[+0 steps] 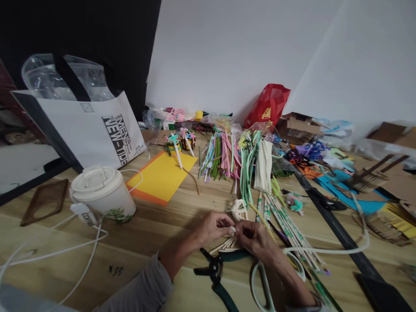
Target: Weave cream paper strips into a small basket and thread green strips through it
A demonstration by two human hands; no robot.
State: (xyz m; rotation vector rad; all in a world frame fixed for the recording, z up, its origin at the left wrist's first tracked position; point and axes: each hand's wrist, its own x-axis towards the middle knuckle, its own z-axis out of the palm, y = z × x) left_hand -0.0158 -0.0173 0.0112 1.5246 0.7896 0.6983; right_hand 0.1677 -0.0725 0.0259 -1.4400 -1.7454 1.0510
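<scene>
My left hand (212,228) and my right hand (254,238) meet above the wooden table (143,229), their fingertips pinching a small white paper piece (232,230). Just below them lies a fan of cream paper strips (225,245). A curled white paper shape (239,209) sits just beyond my fingers. Under my left wrist are dark green-handled pliers (214,271). Pale green-handled scissors (262,286) lie under my right forearm, and a bundle of striped paper straws (287,229) lies to its right.
Bunches of colored paper strips (224,158) lie at the back, near a yellow card (160,177). A lidded paper cup (102,193) and white tote bag (87,132) stand left. A long black ruler (334,225), cardboard and paper scraps lie right.
</scene>
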